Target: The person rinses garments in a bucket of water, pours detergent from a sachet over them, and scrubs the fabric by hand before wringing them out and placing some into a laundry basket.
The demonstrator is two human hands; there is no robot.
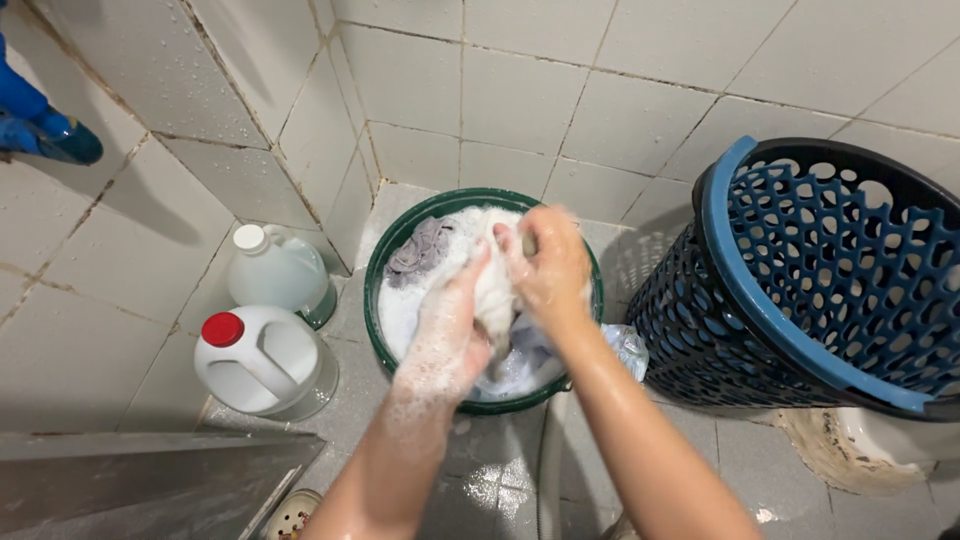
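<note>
Both my hands are over a green basin [378, 262] of soapy water on the tiled floor. My left hand [447, 338], covered in suds, and my right hand [547, 266] both grip a white wet cloth [495, 292] between them, bunched up above the water. A grey garment [420, 250] lies in the foam at the basin's far left. More pale laundry sits under the hands.
A blue perforated laundry basket [800, 280] stands to the right of the basin. Two translucent jugs are on the left, one with a white cap [278, 270] and one with a red cap [262, 360]. Tiled walls close the corner behind. A blue object [40, 125] hangs at upper left.
</note>
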